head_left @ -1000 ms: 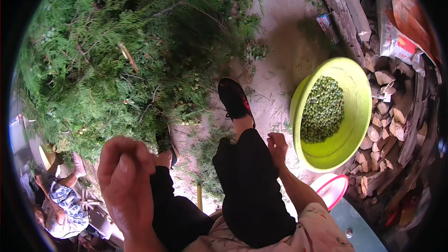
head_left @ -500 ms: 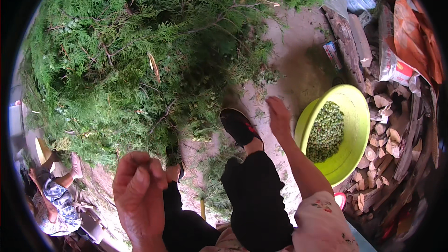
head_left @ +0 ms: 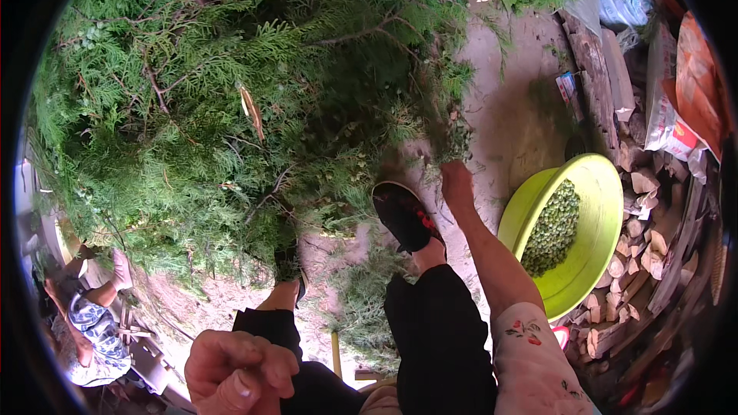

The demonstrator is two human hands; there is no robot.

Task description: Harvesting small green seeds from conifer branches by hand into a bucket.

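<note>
Here, another person (head_left: 84,323) sits at far left, the left hand (head_left: 238,373) is curled shut on nothing visible at the bottom edge, and 1 big pile of green branches (head_left: 231,84) fills the upper left.

The right hand (head_left: 457,183) reaches to the pile's edge just past 1 black shoe (head_left: 403,215), fingers at a sprig; can't tell if they're closed on it. At right, 1 lime-green basin (head_left: 596,230) of green bits sits on bare dirt beside stacked firewood (head_left: 642,238), w/ 1 white-and-red bag (head_left: 670,127) above.

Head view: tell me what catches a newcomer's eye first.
A big heap of green conifer branches fills the upper left. At right a lime-green basin holds small green bits, beside stacked firewood. The right hand reaches to the branch tips; the left hand is curled at the bottom.
</note>
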